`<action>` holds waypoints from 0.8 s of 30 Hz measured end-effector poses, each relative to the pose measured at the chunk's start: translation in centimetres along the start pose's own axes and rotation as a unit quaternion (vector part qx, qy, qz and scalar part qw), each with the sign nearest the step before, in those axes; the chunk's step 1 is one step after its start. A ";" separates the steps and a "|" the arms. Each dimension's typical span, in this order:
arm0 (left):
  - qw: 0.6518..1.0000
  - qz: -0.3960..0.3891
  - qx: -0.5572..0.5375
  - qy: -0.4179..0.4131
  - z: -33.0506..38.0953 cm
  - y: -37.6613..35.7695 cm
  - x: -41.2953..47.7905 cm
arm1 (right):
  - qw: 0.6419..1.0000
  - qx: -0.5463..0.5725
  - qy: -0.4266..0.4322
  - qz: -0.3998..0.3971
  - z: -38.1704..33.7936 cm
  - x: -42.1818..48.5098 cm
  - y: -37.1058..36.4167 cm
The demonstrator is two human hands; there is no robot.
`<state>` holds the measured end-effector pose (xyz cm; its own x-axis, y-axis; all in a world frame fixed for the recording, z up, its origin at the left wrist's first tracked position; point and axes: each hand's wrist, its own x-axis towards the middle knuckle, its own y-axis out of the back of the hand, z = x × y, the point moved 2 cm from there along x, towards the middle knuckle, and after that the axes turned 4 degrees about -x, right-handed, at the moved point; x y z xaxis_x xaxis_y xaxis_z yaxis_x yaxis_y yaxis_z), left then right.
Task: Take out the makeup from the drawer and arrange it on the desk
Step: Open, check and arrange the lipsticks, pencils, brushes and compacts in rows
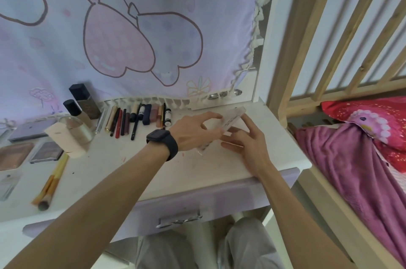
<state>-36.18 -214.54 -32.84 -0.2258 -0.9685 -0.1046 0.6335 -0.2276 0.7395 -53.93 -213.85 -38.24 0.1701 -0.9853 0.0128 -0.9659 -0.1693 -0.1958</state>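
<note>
Makeup case point(233, 119), clear, between your hands
Your left hand point(193, 133) pinches it, your right hand point(247, 144) steadies it with straight fingers, probably squaring it with the pencil row point(123, 122) further left

Cloth and bed
A purple cloth point(131, 27) with heart balloons hangs up. A pink blanket point(351, 169) lies by wooden bed rails point(299, 49).

A lilac cloth point(131, 27) printed with heart balloons is hanging at the far side, white tassels point(260, 0) edging it; at right, a wooden rail point(342, 27) is enclosing a pink blanket point(340, 159).
</note>
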 end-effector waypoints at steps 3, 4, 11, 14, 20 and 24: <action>1.000 -0.010 -0.014 0.006 0.2 -0.2 0.1 | 0.999 0.034 -0.012 -0.004 -0.1 0.2 0.2; 1.000 -0.013 -0.022 0.009 0.2 -0.2 0.2 | 0.999 0.039 -0.017 0.001 -0.1 0.3 0.2; 0.997 -0.067 -0.027 0.027 0.9 -0.1 0.6 | 0.999 0.032 -0.021 -0.010 0.2 0.7 0.5; 0.997 -0.066 -0.009 0.028 1.1 -0.3 0.9 | 1.000 0.029 -0.007 -0.010 0.4 0.7 0.6; 0.997 -0.074 0.000 0.026 1.1 -0.1 1.3 | 1.000 0.023 -0.003 -0.021 0.3 0.7 0.4; 0.997 -0.072 -0.003 0.022 0.9 -0.1 1.8 | 0.999 0.039 0.004 -0.010 0.5 0.7 0.7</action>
<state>-37.32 -216.14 -32.52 -0.2831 -0.9289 -0.2390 0.6008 -0.3659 0.7107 -54.35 -214.61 -38.90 0.1865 -0.9821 0.0259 -0.9445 -0.1865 -0.2705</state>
